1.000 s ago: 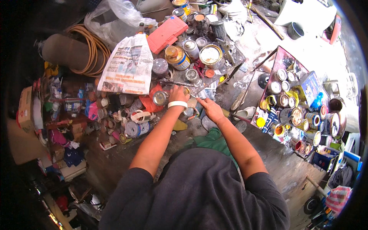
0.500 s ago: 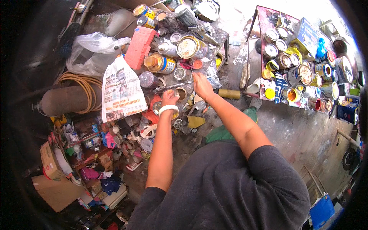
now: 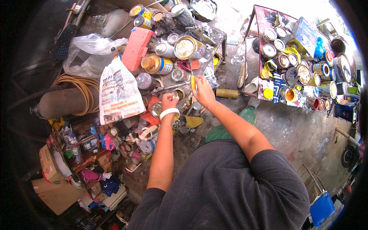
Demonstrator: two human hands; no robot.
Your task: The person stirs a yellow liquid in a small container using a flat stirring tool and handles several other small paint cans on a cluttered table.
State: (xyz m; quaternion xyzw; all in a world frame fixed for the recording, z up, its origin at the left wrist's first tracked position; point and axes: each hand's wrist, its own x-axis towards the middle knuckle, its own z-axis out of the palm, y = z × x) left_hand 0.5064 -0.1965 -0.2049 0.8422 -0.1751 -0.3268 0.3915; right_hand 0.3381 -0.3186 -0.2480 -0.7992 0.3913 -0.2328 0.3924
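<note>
My right hand (image 3: 204, 93) is closed around a slim yellow-handled tool (image 3: 193, 82), which points away from me over the cluttered table; its working end is hard to make out. To the left, my left hand (image 3: 169, 101) has its fingers pinched together, and whatever lies between them is too small to tell. A white ring (image 3: 169, 112) circles my left wrist. Just beyond the left hand an open can (image 3: 178, 93) stands partly hidden, with a dark, stained rod (image 3: 170, 87) lying past it. A clear-sided jar (image 3: 177, 74) sits farther back.
A printed paper sheet (image 3: 119, 92) lies left of my hands, beside a pink box (image 3: 137, 48) and a yellow-and-blue can (image 3: 165, 66). A hose coil (image 3: 85, 90) wraps a dark cylinder (image 3: 63, 101). On the right, a second table (image 3: 261, 11) bears several paint cans.
My right hand has shifted slightly toward me and turned, and the yellow-handled tool now shows in it. My left hand stays nearly in place, its fingers turned a little.
</note>
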